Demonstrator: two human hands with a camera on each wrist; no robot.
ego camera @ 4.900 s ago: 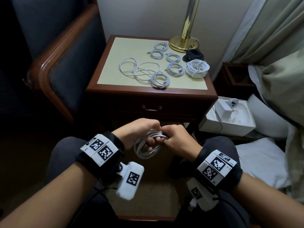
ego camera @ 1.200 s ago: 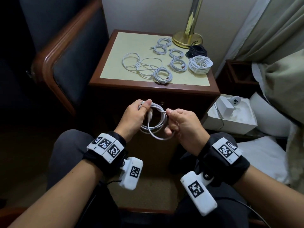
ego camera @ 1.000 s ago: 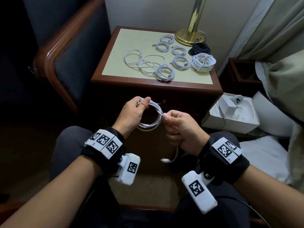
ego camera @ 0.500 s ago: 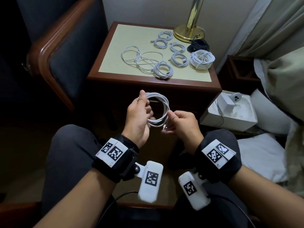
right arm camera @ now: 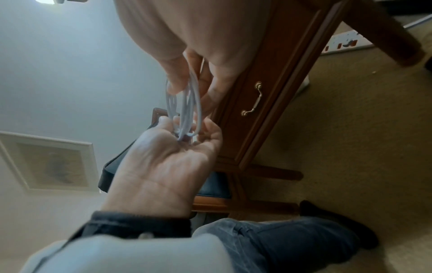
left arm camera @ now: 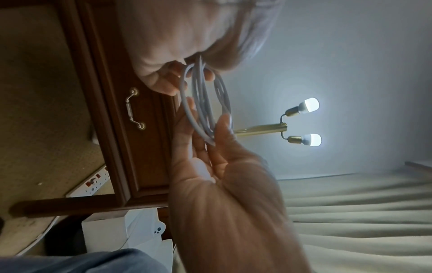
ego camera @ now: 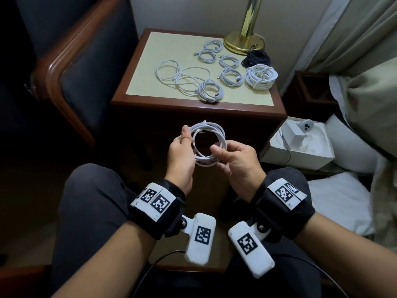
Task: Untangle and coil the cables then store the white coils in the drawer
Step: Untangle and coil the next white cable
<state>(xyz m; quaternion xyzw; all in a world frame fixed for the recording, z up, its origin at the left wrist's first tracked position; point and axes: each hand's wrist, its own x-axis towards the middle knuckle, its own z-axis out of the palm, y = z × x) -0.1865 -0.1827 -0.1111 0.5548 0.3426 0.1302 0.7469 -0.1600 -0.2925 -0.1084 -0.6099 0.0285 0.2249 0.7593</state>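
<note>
In front of the nightstand's drawer, both hands hold up a coiled white cable (ego camera: 222, 136). My left hand (ego camera: 189, 143) pinches its left side between thumb and fingers. At the lower right of the ring, my right hand (ego camera: 217, 157) pinches the loops. The left wrist view shows the coil (left arm camera: 201, 103) edge-on between both hands; so does the right wrist view, coil (right arm camera: 184, 107). The drawer is shut, its brass handle (left arm camera: 134, 109) just behind the hands. A loose tangled white cable (ego camera: 182, 78) and several small white coils (ego camera: 209, 91) lie on the nightstand (ego camera: 193, 106).
A thick white coil (ego camera: 261, 77) and a black coil (ego camera: 255, 59) lie beside the brass lamp base (ego camera: 243, 43). A dark armchair (ego camera: 86, 61) stands left of the nightstand. An open white box (ego camera: 300, 143) sits on the floor to the right, by the bedding.
The tail that hung from my right hand a second ago is now gathered into the coil. Both hands have lifted the coil and turned its ring to face me.
</note>
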